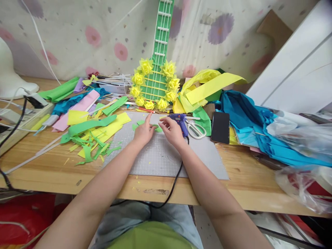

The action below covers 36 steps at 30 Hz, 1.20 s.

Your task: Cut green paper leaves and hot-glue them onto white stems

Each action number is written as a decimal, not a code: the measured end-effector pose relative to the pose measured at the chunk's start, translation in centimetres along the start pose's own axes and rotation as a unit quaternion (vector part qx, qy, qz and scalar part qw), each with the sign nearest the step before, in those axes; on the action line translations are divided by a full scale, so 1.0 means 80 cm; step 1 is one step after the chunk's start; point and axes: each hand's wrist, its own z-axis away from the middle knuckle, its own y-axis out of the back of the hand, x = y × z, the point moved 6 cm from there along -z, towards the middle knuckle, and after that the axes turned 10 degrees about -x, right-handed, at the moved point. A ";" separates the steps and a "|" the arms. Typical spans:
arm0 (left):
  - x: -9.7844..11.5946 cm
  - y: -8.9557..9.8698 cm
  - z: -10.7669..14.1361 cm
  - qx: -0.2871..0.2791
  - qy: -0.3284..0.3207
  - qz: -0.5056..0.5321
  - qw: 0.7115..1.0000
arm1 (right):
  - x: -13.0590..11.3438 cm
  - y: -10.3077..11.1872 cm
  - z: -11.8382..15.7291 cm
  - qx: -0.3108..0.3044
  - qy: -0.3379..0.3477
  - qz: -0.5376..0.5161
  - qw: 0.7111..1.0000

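- Head view: green paper pieces [135, 127] lie around the fingertips on the grey cutting mat [158, 155], near its far edge.
- Left hand [143, 132]: index finger extended toward the mat's far edge, other fingers bent by the green paper; whether they grip it, I cannot tell.
- Right hand [172, 130]: fingers curled toward the left hand, thumb near the index fingertip; its hold, if any, cannot be made out.
- Both forearms reach in over the worktop's near edge, converging at the hands.
- Writing: a white box [118, 90] behind bears small marks, illegible at this size.
- The mat's grid shows between the forearms down to its near edge, with bare wood of the worktop [238, 186] beyond.
- A black cord [178, 173] crosses the mat and the worktop's near edge.
- Just beside the right hand: purple glue gun [178, 119], then white-handled scissors [196, 130], then dark phone [220, 127].
- Left of the mat: green and yellow paper scraps [100, 133].
- Beyond the mat's far edge: green guitar model [155, 90], upright, ringed with yellow flowers [169, 69].
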 end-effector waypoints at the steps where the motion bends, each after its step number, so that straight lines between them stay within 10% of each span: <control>1: 0.003 -0.002 0.000 -0.011 -0.003 -0.014 1.000 | 0.004 -0.010 -0.003 -0.002 0.005 -0.017 1.000; 10: 0.010 -0.010 0.002 -0.022 -0.014 -0.089 0.996 | -0.009 -0.027 -0.003 -0.043 0.094 0.093 0.990; 17: -0.012 0.005 -0.004 0.048 0.002 0.095 0.994 | -0.010 0.004 0.005 0.002 0.105 0.150 0.983; 24: -0.043 -0.005 -0.016 0.038 0.063 0.420 0.905 | 0.033 -0.002 0.005 -0.013 0.007 0.057 0.998; 36: -0.030 0.000 -0.011 -0.004 -0.003 0.406 0.914 | 0.030 -0.005 0.005 -0.015 -0.003 0.055 0.998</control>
